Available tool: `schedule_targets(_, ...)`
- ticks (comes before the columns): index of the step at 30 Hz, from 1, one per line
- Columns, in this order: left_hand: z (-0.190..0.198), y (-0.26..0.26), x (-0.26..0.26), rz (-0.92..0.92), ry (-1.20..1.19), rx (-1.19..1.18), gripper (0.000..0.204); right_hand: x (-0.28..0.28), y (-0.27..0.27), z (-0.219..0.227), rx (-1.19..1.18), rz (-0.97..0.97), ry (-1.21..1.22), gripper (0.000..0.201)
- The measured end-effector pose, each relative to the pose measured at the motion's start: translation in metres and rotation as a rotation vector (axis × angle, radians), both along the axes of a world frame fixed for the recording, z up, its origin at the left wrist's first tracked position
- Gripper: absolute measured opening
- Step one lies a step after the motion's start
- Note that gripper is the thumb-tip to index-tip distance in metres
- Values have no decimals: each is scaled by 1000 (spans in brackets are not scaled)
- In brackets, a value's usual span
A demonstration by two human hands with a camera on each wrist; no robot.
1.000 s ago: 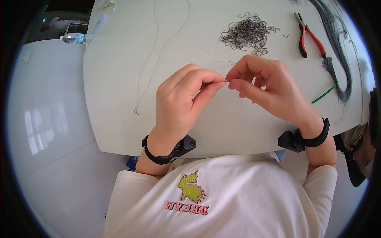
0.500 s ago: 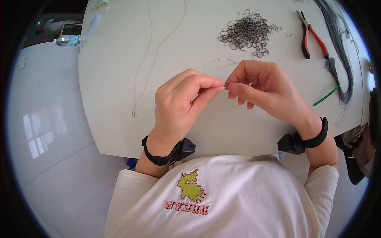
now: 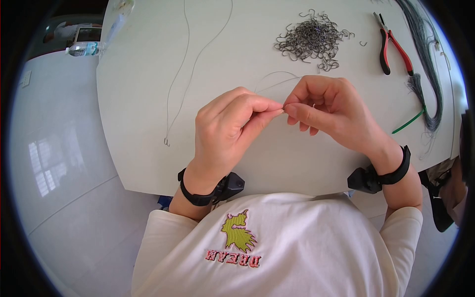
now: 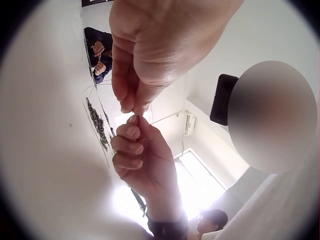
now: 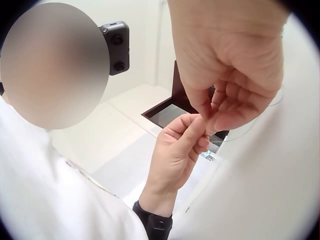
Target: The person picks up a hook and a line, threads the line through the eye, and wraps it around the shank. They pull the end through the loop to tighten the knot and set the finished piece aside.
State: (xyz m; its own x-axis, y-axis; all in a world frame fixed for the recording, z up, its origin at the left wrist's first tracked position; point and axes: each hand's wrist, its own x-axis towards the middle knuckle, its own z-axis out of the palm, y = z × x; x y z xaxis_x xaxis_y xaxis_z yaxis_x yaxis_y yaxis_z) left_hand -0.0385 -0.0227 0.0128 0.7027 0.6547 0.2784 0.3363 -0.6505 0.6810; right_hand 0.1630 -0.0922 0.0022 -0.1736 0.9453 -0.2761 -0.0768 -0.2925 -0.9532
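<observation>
Above the table's near half, my left hand (image 3: pixel 230 121) and right hand (image 3: pixel 334 111) meet fingertip to fingertip. Thumb and forefinger of each pinch at the same spot, on a small dark fish hook and its thin line, nearly all hidden by the fingertips. A thin grey fishing line (image 3: pixel 277 73) curves out behind the right fingers toward the back of the left hand. In the left wrist view, the right hand's (image 4: pixel 145 155) other fingers are curled. Left of the hands lies a tied fish hook (image 3: pixel 166 142) with a long loop of line (image 3: pixel 187 84).
Beyond the hands on the white table (image 3: pixel 143 168) sits a pile of fish hooks (image 3: pixel 314 39), with one loose hook (image 3: pixel 363 43) beside it. Red-and-black pliers (image 3: pixel 388 44) and a grey line bundle (image 3: pixel 425 64) with a green tie (image 3: pixel 408 122) lie at right. A water bottle (image 3: pixel 84 49) is at far left.
The bit of hook that showed between the fingertips is now mostly covered by them. The right hand's lower fingers have come further into view. Both hands stay together in nearly the same place.
</observation>
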Motion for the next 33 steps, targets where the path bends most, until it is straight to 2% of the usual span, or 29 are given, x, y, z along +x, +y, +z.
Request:
schedule_targets(19, -3, -1, 1, -5, -18, -25, 13, 1, -2, 1, -24, -14, 30, 22)
schedule_targets(21, -6, -1, 3, 14, -79, 6, 12, 1, -2, -1, -20, -14, 30, 22)
schedule_targets(33, -2, 0, 0, 3, -28, -10, 14, 0, -2, -2, -19, -13, 55, 20)
